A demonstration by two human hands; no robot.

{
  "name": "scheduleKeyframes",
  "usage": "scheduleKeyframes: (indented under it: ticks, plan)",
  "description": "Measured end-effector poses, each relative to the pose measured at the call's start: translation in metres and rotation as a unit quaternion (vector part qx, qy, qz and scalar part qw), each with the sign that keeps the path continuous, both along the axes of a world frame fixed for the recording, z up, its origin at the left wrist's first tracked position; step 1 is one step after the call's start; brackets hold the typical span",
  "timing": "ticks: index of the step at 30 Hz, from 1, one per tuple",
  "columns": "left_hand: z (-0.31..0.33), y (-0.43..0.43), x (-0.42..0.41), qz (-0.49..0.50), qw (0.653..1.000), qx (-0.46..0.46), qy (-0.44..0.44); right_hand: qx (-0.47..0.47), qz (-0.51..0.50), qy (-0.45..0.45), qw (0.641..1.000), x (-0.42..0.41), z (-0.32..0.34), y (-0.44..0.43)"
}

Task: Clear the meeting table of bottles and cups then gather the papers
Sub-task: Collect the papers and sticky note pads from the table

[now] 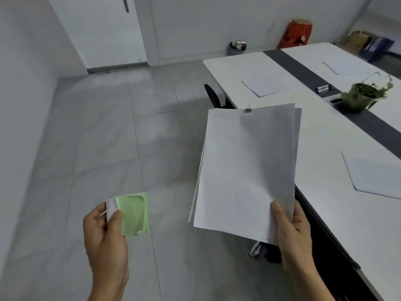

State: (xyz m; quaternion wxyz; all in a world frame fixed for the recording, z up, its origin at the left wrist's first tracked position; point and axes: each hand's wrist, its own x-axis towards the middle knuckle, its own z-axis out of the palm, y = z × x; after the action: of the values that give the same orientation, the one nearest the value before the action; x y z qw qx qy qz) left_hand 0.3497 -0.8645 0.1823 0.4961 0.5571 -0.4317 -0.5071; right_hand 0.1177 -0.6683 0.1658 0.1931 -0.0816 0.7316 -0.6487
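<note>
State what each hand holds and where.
Right hand: paper stack, at its near right corner. Left hand: green sticky-note pad, at its left edge.

Both hands (106,231) (293,233) raised, fingers (276,216) clamped.

From nine to twelve o'clock the tiled floor (104,127) lies open, with a waste bin (237,47) far off at twelve by the wall. The meeting table (325,135) fills the side from one to four o'clock. On it, paper sheets (265,84) lie flat at one, another stack (375,177) at three; a potted plant (362,95) and markers (323,88) stand on the dark centre strip at two. A black chair (213,97) is tucked against the table's near edge at twelve.
</note>
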Motion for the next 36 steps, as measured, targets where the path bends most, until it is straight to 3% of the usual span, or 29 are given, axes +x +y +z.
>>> scheduleKeyframes:
  ticks: [5,11,20,27,36]
  plan:
    - [0.001,-0.099,-0.037,-0.021,1.0,-0.008,-0.005,-0.017,0.013,-0.003,1.0,-0.023,0.005,-0.096]
    - [-0.029,-0.235,-0.137,-0.052,0.998,0.017,-0.022,-0.009,-0.029,-0.021,0.999,-0.101,-0.036,-0.223]
    - [0.02,-0.466,-0.255,-0.005,1.0,-0.009,-0.029,-0.022,0.05,-0.033,0.998,-0.251,0.001,-0.498]
    - [-0.01,-0.654,-0.32,0.041,0.999,0.03,-0.01,-0.01,0.091,-0.02,0.996,-0.318,-0.001,-0.708]
    - [0.015,-0.913,-0.472,-0.112,0.993,0.017,-0.031,-0.014,-0.02,-0.029,0.999,-0.406,0.017,-0.901]
